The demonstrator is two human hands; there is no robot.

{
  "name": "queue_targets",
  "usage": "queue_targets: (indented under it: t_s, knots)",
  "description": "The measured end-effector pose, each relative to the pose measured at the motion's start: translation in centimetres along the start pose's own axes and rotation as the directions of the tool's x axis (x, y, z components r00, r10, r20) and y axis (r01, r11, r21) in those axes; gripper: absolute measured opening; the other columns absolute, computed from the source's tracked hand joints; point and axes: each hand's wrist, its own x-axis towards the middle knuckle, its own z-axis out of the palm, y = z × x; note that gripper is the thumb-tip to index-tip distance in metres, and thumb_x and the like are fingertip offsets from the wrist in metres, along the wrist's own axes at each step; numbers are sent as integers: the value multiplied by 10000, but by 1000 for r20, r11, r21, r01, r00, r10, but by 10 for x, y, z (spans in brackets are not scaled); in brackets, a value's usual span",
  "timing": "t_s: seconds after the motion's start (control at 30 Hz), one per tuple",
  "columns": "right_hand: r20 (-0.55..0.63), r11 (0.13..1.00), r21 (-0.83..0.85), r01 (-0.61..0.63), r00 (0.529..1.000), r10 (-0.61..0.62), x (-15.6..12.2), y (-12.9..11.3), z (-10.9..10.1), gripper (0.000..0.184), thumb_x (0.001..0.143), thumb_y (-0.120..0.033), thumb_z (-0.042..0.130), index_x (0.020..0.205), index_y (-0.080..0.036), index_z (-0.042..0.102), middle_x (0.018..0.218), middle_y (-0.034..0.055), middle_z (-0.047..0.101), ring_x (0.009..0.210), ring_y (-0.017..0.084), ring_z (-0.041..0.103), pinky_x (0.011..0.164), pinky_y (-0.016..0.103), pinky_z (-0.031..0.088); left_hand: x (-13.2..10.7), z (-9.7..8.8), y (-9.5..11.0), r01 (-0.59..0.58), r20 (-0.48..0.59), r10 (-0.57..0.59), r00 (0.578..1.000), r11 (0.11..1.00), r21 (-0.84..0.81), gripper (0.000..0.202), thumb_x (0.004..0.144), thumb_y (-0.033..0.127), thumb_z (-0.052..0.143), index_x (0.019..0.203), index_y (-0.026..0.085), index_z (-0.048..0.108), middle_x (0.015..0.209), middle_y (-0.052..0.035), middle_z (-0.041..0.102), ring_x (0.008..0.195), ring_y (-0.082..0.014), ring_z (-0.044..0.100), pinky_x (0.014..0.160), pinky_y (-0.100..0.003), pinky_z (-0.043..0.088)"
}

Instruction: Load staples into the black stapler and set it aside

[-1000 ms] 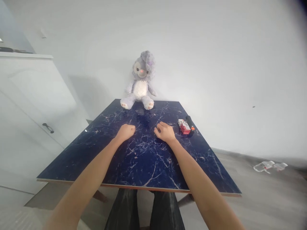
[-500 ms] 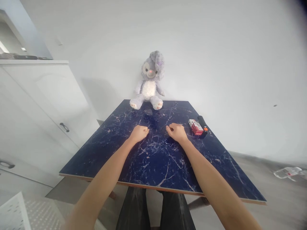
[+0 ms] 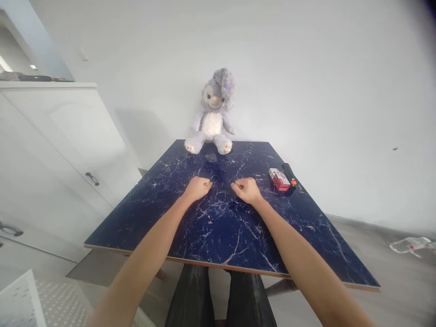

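My left hand (image 3: 198, 187) rests on the dark blue marbled table (image 3: 218, 227) as a closed fist, with nothing in it. My right hand (image 3: 246, 189) lies a short way to its right, also curled into a fist with nothing showing in it. Both forearms stretch across the tabletop from the near edge. A red and white pack (image 3: 279, 179) lies to the right of my right hand, with a black lighter-like stick (image 3: 289, 174) with an orange tip beside it. A grey plush rabbit (image 3: 213, 113) sits at the table's far edge against the wall.
A white cabinet (image 3: 61, 150) with dark handles stands along the left. A crumpled plastic bottle (image 3: 408, 244) lies on the grey floor at the right. A white perforated sheet (image 3: 41, 304) shows at the bottom left. My dark trouser legs (image 3: 218, 295) are under the table's near edge.
The view has swung left and steadied. My right hand has closed from loosely curled fingers into a fist and drawn a little nearer my left fist. The left hand stays clenched.
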Motion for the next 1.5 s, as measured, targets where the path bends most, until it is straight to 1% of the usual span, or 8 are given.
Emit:
queue_targets:
  t_s: [0.27, 0.4, 0.5, 0.57, 0.7, 0.9, 1.2, 1.5]
  knots:
    - [68, 1000, -25, 11, 998, -10, 0, -3, 8, 483, 911, -363, 484, 490, -208, 304, 465, -45, 353, 473, 102, 292, 559, 279, 273, 0, -4, -1, 28, -11, -28, 1000, 999, 29, 397, 910, 375, 528, 552, 211, 476, 514, 13, 459, 526, -147, 410, 608, -304, 311]
    - [-126, 982, -172, -80, 990, 58, 1, 11, -3, 438, 957, -407, 448, 569, -215, 513, 613, 29, 574, 619, 166, 508, 654, 296, 358, -1, -15, -7, -16, -34, 17, 999, 1000, 26, 319, 946, 462, 507, 992, 210, 698, 951, -72, 723, 893, -222, 636, 829, -324, 447]
    - [-212, 977, -182, -109, 975, 69, 2, 22, -12, 340, 964, -410, 453, 822, -203, 683, 831, 89, 684, 849, 237, 597, 824, 341, 434, -1, -18, -13, -29, 30, 28, 999, 999, 46, 568, 982, 569, 418, 1447, 257, 514, 1535, -107, 485, 1417, -310, 410, 1140, -458, 316]
    - [-179, 981, -179, -79, 983, 47, 2, 27, -11, 367, 955, -437, 483, 1123, -190, 696, 1121, 130, 695, 1074, 289, 584, 983, 413, 418, -2, -14, -16, 11, 138, -21, 990, 997, 73, 668, 984, 640, 345, 1551, 288, 378, 1667, -82, 255, 1535, -332, 202, 1208, -526, 192]
    - [61, 975, -200, -93, 992, 107, 0, 26, 6, 695, 942, -616, 470, 1531, -249, 421, 1628, 124, 316, 1474, 380, 283, 1155, 556, 273, -2, -4, -17, 41, 293, -73, 953, 993, 114, 759, 958, 724, 265, 1587, 301, 300, 1693, -54, 110, 1567, -315, 33, 1241, -543, 67]
    - [257, 969, -192, -153, 945, 201, -3, 20, 22, 848, 947, -741, 322, 1622, -248, 180, 1697, 110, 34, 1555, 364, 36, 1220, 584, 152, -3, -2, -13, 100, 238, -133, 962, 984, 146, 894, 935, 758, 255, 1630, 213, 115, 1684, -93, -57, 1554, -311, -84, 1250, -531, 35]
    - [352, 944, -259, -206, 890, 291, -2, 15, 24, 793, 963, -707, 313, 1560, -189, 384, 1649, 166, 249, 1528, 389, 186, 1220, 567, 183, -2, -1, -14, 148, 350, -200, 915, 974, 170, 903, 904, 803, 197, 1607, 240, 254, 1687, -90, 44, 1557, -343, -21, 1244, -554, 33]
    - [393, 922, -343, -182, 863, 317, 0, 11, 21, 806, 964, -718, 266, 1571, -195, 357, 1655, 147, 248, 1529, 367, 200, 1233, 501, 166, 0, -4, -14, 134, 390, -213, 896, 966, 219, 944, 874, 841, 160, 1616, 260, 220, 1692, -69, 24, 1557, -368, 3, 1243, -556, 74]
